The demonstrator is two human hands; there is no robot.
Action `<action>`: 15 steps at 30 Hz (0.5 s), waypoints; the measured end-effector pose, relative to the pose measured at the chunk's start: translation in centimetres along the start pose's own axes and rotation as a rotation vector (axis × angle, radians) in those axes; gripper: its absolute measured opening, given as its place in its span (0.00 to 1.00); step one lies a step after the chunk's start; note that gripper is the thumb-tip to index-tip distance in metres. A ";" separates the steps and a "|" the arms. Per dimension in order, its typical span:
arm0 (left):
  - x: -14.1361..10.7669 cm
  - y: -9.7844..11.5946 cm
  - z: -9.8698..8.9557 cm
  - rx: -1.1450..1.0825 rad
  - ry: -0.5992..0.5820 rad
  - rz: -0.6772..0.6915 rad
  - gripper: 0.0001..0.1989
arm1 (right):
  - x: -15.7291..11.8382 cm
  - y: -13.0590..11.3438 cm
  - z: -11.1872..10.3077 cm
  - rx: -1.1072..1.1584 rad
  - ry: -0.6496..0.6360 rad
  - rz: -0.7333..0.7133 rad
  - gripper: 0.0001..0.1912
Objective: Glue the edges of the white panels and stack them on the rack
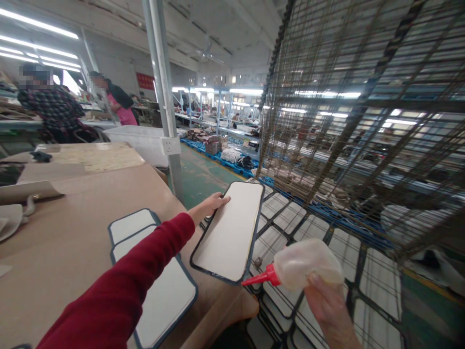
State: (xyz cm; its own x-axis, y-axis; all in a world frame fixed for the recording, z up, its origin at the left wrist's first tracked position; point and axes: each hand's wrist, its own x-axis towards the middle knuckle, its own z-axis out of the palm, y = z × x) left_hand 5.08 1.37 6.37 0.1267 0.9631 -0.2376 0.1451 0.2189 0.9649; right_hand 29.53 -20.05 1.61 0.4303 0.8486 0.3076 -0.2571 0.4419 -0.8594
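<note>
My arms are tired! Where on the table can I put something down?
The tan tabletop is bare between the curled sheet and the overlapping blue-edged panels, and beyond those panels toward the pale sheet. It's crowded to the right: the held panel, the red-nozzled squeeze bottle, and the wire rack with rows of white panels.

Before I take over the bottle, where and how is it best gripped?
Probably around the broad body of the bottle, from above: its top looks uncovered, the right hand holds it from below, and the red nozzle is narrow.
</note>
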 end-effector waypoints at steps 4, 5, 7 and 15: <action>0.1 -0.6 0.4 0.036 0.080 0.060 0.21 | 1.9 -0.8 1.2 0.139 0.135 -0.023 0.28; 0.0 -0.7 0.5 0.044 0.087 0.071 0.20 | 2.7 -1.1 1.6 0.137 0.163 -0.076 0.27; -0.5 -0.7 0.8 0.050 0.085 0.086 0.19 | 4.3 -1.4 2.2 0.129 0.186 -0.157 0.25; -2.6 -0.1 2.1 0.011 -0.017 0.116 0.15 | 8.8 -0.7 3.5 0.124 0.173 -0.235 0.24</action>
State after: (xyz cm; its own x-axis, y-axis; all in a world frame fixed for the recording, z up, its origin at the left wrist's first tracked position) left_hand 6.84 -1.44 6.68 0.1598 0.9790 -0.1267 0.1393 0.1047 0.9847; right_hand 30.44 -11.85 6.37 0.6288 0.6617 0.4084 -0.2320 0.6609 -0.7137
